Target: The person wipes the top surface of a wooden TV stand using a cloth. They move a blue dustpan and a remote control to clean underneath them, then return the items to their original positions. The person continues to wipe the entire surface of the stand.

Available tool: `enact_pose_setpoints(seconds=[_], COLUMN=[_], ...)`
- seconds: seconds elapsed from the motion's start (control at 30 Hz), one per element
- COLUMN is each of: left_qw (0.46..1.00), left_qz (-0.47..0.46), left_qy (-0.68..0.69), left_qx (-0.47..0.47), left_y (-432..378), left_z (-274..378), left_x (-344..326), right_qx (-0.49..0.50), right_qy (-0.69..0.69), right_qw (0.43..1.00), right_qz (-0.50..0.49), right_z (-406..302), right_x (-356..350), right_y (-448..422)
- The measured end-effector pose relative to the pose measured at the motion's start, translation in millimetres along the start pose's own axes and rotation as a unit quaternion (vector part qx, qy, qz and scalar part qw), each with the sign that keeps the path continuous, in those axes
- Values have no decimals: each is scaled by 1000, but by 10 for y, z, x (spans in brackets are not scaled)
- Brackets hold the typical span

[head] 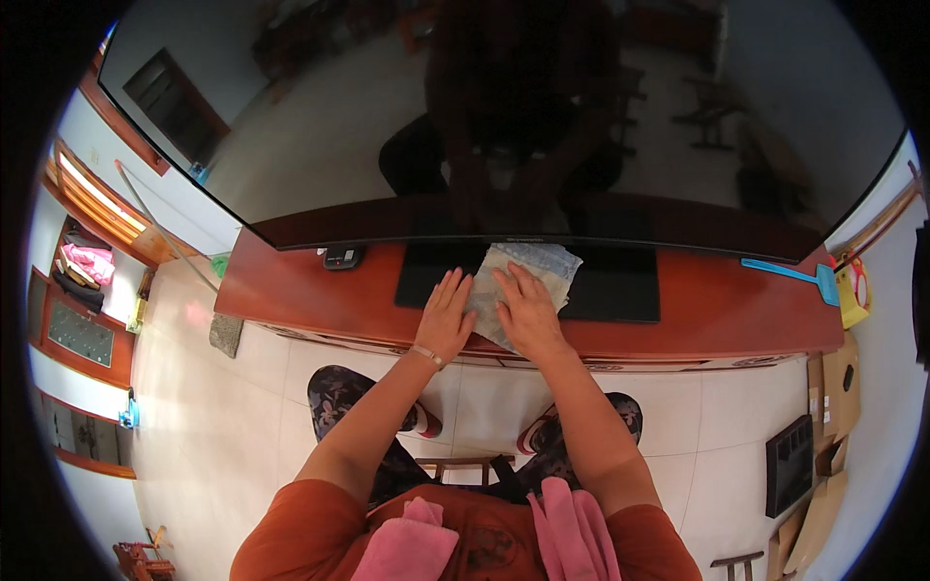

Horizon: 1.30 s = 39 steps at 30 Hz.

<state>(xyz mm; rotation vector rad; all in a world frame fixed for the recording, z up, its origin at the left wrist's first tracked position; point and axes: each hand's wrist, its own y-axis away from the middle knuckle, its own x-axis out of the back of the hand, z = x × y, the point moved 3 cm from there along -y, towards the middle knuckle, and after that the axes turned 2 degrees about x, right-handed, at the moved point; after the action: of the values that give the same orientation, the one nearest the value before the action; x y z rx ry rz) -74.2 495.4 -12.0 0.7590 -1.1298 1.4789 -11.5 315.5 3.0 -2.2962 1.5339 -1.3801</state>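
Observation:
A pale, worn cloth (490, 317) with a bluish edge lies on the black base plate (617, 290) of a large television (320, 145), its lower corner reaching the front edge of the red wooden cabinet (320, 298). My left hand (445, 312) lies flat at the cloth's left side, fingers pointing forward and the thumb over the cloth's edge. On top of the cloth, my right hand (528, 309) rests palm down with its fingers slightly spread. Neither hand is closed around anything.
A small black box (343, 257) sits on the cabinet's left part, a blue fly swatter (785, 271) on its right end. The television screen rises just beyond my hands. Cardboard boxes (840, 385) and a black tray-like object (790, 466) stand on the right. Pink towels (407, 548) hang at my chest.

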Motion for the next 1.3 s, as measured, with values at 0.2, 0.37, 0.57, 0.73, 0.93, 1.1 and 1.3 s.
enact_pose_setpoints(seconds=[0.2, 0.37, 0.57, 0.73, 0.93, 1.1, 1.3], left_qw=[992, 951, 738, 696, 597, 597, 631], left_qz=[31, -256, -605, -606, -735, -726, -696], left_qy=[108, 175, 178, 241, 279, 300, 297], left_qx=[-49, -10, -241, -301, -158, -163, -172], left_y=[1043, 2002, 3403, 3309, 3545, 3377, 3010], left_z=[29, 110, -246, -51, 49, 255, 599], left_x=[256, -366, -2170, -1938, -2275, -2327, -2488], right_qx=[-28, -28, -31, -65, 23, 36, -23], right_qy=[102, 155, 210, 231, 186, 152, 212], right_qw=[994, 987, 975, 969, 971, 966, 957], right_qz=[7, -30, -70, -63, -148, -207, -197], right_z=[29, 111, 41, 209, 59, 198, 767], right_x=[-200, -306, -216, -344, -661, -489, 357], right_y=[25, 76, -38, -239, -399, -430, -287])
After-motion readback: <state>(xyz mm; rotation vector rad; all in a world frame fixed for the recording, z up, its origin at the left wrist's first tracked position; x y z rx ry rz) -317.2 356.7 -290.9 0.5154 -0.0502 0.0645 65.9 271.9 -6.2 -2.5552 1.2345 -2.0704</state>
